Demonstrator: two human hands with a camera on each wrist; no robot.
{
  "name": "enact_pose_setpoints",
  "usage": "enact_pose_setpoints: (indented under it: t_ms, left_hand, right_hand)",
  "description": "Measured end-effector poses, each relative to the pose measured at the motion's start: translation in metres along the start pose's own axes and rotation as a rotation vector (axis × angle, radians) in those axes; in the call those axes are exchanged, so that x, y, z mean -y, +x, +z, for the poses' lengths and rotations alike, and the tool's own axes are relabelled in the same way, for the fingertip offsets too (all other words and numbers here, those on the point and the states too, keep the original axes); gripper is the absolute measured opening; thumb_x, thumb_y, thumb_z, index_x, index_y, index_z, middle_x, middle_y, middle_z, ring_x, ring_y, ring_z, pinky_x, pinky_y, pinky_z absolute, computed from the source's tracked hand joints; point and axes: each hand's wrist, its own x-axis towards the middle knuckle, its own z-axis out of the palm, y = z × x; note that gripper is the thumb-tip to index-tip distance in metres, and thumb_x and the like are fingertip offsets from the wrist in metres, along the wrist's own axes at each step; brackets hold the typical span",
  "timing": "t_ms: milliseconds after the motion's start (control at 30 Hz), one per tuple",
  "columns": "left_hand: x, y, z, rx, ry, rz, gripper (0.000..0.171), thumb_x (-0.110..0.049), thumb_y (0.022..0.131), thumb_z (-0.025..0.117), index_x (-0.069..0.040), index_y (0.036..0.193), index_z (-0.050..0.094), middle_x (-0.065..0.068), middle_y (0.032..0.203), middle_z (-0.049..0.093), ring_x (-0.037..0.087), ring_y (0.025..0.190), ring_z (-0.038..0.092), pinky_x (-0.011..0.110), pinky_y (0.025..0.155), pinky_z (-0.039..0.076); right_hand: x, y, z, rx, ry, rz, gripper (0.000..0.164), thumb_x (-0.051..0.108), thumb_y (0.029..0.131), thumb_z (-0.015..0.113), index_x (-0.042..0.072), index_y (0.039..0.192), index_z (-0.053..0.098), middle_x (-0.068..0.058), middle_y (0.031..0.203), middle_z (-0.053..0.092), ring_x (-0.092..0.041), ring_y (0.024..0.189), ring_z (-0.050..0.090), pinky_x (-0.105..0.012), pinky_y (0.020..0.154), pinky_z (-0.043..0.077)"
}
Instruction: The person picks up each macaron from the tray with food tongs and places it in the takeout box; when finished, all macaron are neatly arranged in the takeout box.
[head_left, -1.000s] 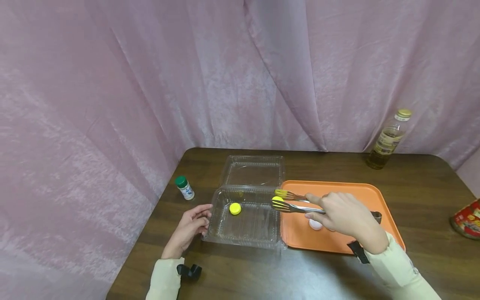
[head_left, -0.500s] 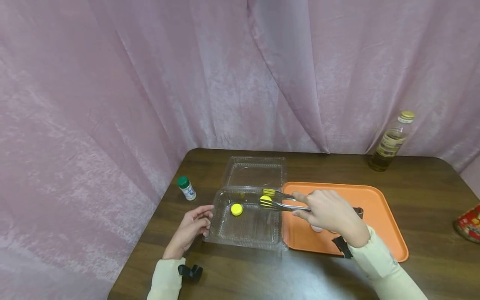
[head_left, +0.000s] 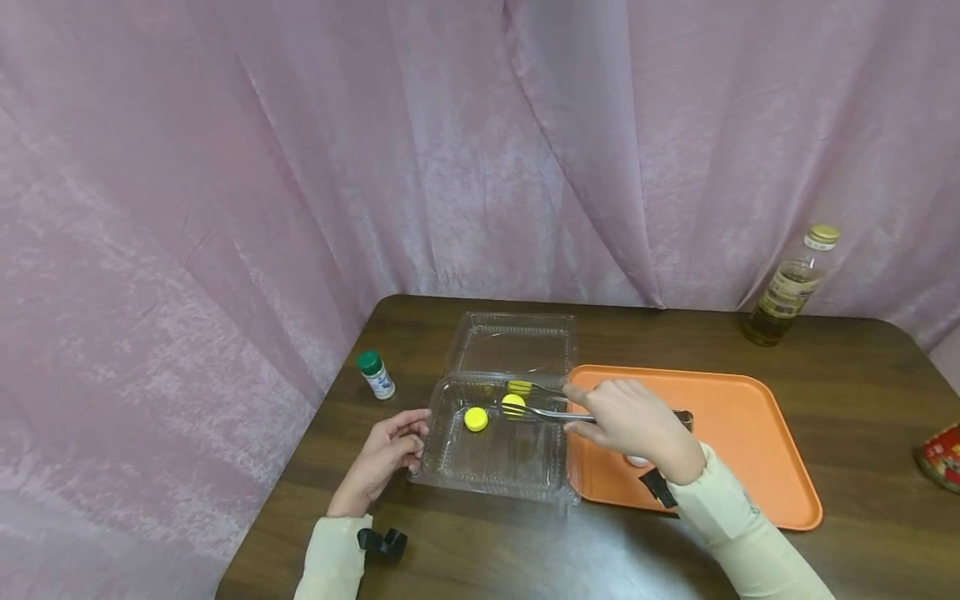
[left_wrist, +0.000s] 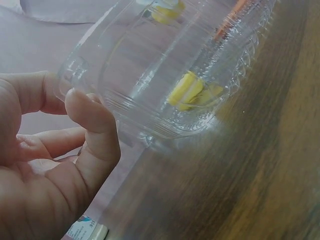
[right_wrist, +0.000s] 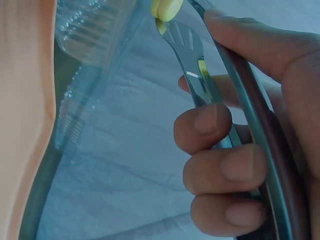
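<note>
My left hand (head_left: 381, 457) pinches the left rim of a clear plastic clamshell container (head_left: 487, 482), thumb and fingertips at its edge in the left wrist view. Inside, toward the left, lies a yellow macaron (head_left: 476, 419). My right hand (head_left: 626, 421) grips metal tongs (head_left: 555, 414) from the right, fingers curled round both arms. Between the slotted tips of the tongs is a second yellow macaron (head_left: 513, 405), over the container beside the first one. In the right wrist view this macaron (right_wrist: 167, 9) shows two halves at the top edge.
An orange tray (head_left: 735, 467) adjoins the container's right side, with a pale round piece (head_left: 637, 461) partly under my right hand. A green-capped shaker (head_left: 377, 375) stands at left. An oil bottle (head_left: 787, 287) and a red can (head_left: 943, 457) are at right.
My right hand has moved left, carrying the tongs and the yellow macaron from the tray's edge to over the container, close to the other macaron. My left hand keeps its place.
</note>
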Motion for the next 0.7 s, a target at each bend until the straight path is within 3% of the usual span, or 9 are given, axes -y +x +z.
enact_pose_setpoints:
  t_ms: [200,433,700]
  left_hand:
    - [-0.001,-0.002,0.001,-0.004,0.000,0.001,0.050,0.011,0.089,0.047,0.014,0.139,0.045,0.011,0.104,0.052,0.013,0.070,0.050,0.021,0.056,0.046]
    - [-0.001,-0.003,0.003,-0.007,0.000,-0.014,0.051,0.011,0.089,0.048,0.014,0.140,0.045,0.010,0.104,0.052,0.013,0.070,0.050,0.022,0.056,0.046]
    - [-0.001,-0.002,0.002,-0.009,0.005,-0.002,0.050,0.011,0.089,0.049,0.014,0.140,0.046,0.012,0.105,0.052,0.013,0.071,0.051,0.021,0.056,0.046]
  right_hand:
    - [-0.001,0.009,0.012,0.045,0.026,0.041,0.050,0.032,0.087,0.079,0.003,0.127,0.067,0.011,0.051,0.036,-0.004,0.043,0.030,-0.024,0.042,0.022]
    - [-0.005,0.015,0.029,0.126,-0.012,0.051,0.057,0.039,0.089,0.076,0.003,0.131,0.067,0.009,0.050,0.035,-0.004,0.045,0.021,-0.024,0.042,0.018]
    - [-0.001,0.018,0.038,0.139,-0.012,0.056,0.057,0.037,0.088,0.078,0.002,0.132,0.066,0.008,0.050,0.037,-0.005,0.045,0.022,-0.024,0.042,0.018]
